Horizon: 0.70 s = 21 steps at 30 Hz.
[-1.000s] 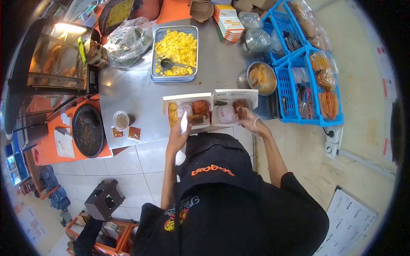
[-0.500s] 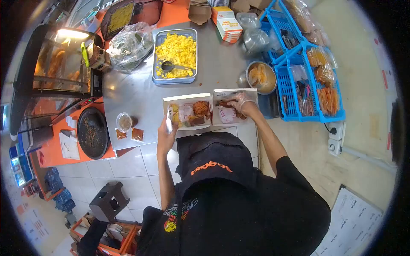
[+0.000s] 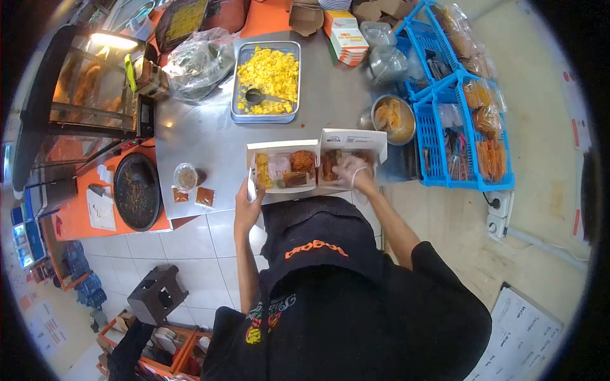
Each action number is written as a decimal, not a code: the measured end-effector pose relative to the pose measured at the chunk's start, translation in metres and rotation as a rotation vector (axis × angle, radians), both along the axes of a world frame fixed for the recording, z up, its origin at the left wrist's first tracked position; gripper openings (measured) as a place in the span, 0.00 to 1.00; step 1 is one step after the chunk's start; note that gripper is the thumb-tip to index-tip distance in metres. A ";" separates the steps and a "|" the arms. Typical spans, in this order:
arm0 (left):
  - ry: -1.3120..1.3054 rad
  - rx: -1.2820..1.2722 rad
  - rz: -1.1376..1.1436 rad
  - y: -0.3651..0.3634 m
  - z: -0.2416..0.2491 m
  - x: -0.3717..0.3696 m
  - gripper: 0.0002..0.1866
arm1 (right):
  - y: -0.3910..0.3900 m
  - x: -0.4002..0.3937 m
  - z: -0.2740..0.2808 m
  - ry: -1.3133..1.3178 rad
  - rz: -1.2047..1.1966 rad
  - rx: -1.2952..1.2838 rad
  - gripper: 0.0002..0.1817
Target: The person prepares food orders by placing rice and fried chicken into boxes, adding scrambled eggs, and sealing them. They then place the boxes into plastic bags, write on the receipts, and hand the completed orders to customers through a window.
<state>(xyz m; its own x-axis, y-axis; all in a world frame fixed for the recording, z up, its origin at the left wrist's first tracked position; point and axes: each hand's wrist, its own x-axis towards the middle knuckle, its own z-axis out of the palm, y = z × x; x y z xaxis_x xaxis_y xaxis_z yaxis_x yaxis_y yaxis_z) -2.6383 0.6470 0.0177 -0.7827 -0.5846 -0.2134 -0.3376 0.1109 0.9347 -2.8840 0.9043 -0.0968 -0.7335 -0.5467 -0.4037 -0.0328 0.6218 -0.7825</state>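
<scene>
Two open white cardboard food boxes stand side by side at the table's near edge. The left box (image 3: 283, 184) holds yellow scrambled egg, a pink-printed white packet (image 3: 279, 166), a round fried piece (image 3: 302, 159) and a brown block. My left hand (image 3: 248, 206) is closed on that box's left edge, beside a white flap. My right hand (image 3: 356, 173), in a clear plastic glove, reaches into the right box (image 3: 353, 138) with its fingers bunched over brown food pieces (image 3: 329, 166). The hand covers much of that box's contents, and what its fingertips grip is hidden.
Beyond the boxes sits a metal tray (image 3: 265, 118) of egg with a black spoon (image 3: 254, 96). To the right are a metal bowl (image 3: 394, 119) and blue baskets (image 3: 445, 181) of packets. A lidded cup (image 3: 185, 178), sauce sachets (image 3: 204, 197) and a black stone mortar (image 3: 138, 190) lie left.
My right hand has shifted lower and left inside the right box, over where the white packet showed. My left hand stays at the left box's side. The camera view has shifted slightly.
</scene>
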 end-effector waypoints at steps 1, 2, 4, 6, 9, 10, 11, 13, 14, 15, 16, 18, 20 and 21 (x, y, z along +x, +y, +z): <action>-0.030 0.036 -0.024 -0.001 0.003 -0.003 0.20 | 0.006 0.011 -0.006 0.001 -0.008 0.004 0.14; -0.030 0.039 -0.028 0.000 0.006 -0.005 0.20 | 0.010 0.023 -0.011 0.040 -0.075 -0.072 0.14; 0.044 0.022 -0.011 0.000 0.013 -0.015 0.19 | 0.002 0.030 0.006 0.085 -0.134 -0.154 0.14; 0.051 0.037 -0.017 0.002 0.020 -0.021 0.19 | -0.008 0.034 0.041 0.218 -0.021 0.004 0.13; 0.103 0.018 -0.028 0.005 0.028 -0.035 0.18 | -0.026 0.038 0.052 0.220 -0.172 -0.067 0.11; 0.145 -0.008 -0.035 0.008 0.032 -0.039 0.17 | -0.027 0.039 0.056 0.391 -0.137 0.079 0.10; 0.095 0.067 -0.047 0.010 0.037 -0.040 0.19 | -0.020 0.039 0.052 0.386 -0.153 0.084 0.10; 0.125 0.102 -0.097 0.020 0.043 -0.042 0.21 | -0.023 0.025 0.058 0.421 -0.295 -0.067 0.14; 0.147 0.137 -0.125 0.022 0.045 -0.046 0.24 | -0.035 0.021 0.068 0.421 -0.317 -0.083 0.14; 0.188 0.028 -0.201 0.024 0.046 -0.047 0.27 | -0.059 0.028 0.122 0.385 -0.520 -0.228 0.18; 0.236 -0.076 -0.285 0.029 0.046 -0.051 0.30 | -0.081 0.032 0.151 0.355 -0.727 -0.370 0.22; 0.328 -0.233 -0.342 0.035 0.042 -0.074 0.32 | -0.129 0.023 0.146 0.458 -0.568 -0.535 0.27; 0.294 -0.074 0.171 0.041 0.046 -0.099 0.30 | -0.186 0.015 0.148 0.331 -0.483 -0.489 0.25; 0.406 0.021 0.265 0.036 0.042 -0.112 0.28 | -0.213 0.013 0.148 0.639 -0.481 -0.492 0.27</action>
<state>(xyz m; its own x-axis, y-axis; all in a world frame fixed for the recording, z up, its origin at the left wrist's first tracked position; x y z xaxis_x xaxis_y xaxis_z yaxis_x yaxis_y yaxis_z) -2.7505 0.6831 0.0602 -0.6302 -0.7738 0.0645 0.0410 0.0498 0.9979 -2.8710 0.6912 0.0511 -0.9281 -0.1294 0.3493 -0.3722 0.2847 -0.8834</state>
